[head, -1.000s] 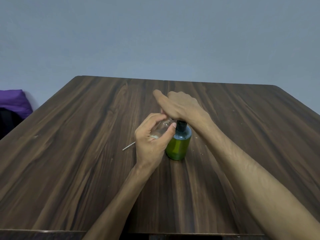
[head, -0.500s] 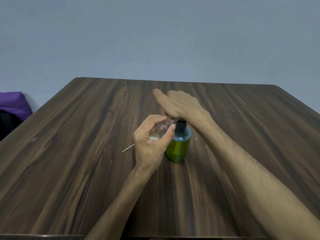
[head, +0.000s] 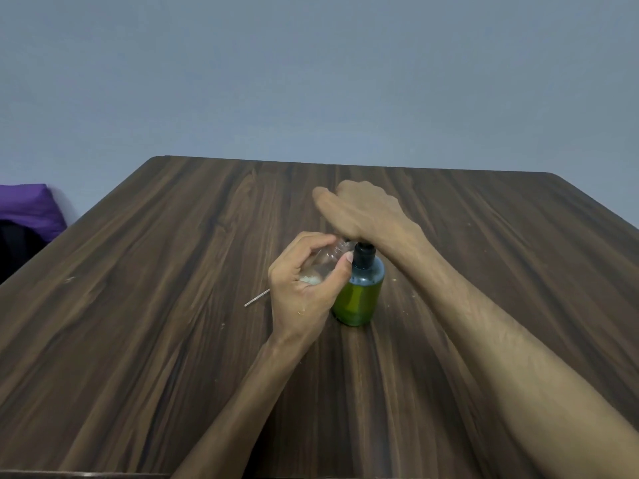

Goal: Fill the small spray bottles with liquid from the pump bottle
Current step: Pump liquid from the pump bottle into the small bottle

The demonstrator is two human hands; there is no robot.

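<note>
A green pump bottle [head: 359,299] with a black collar stands upright near the middle of the wooden table [head: 173,271]. My right hand [head: 359,212] lies palm-down on top of its pump head, which is hidden beneath it. My left hand [head: 304,292] holds a small clear spray bottle [head: 328,261], tilted, with its open neck up against the pump under my right hand. A little whitish liquid sits in the low end of the small bottle.
A thin white tube [head: 256,299] lies on the table just left of my left hand. A purple cloth over something dark [head: 27,209] sits beyond the table's left edge. A plain grey-blue wall stands behind the table.
Hardly anything has moved. Both hands stay in the same hold on the small bottle and the pump head.
</note>
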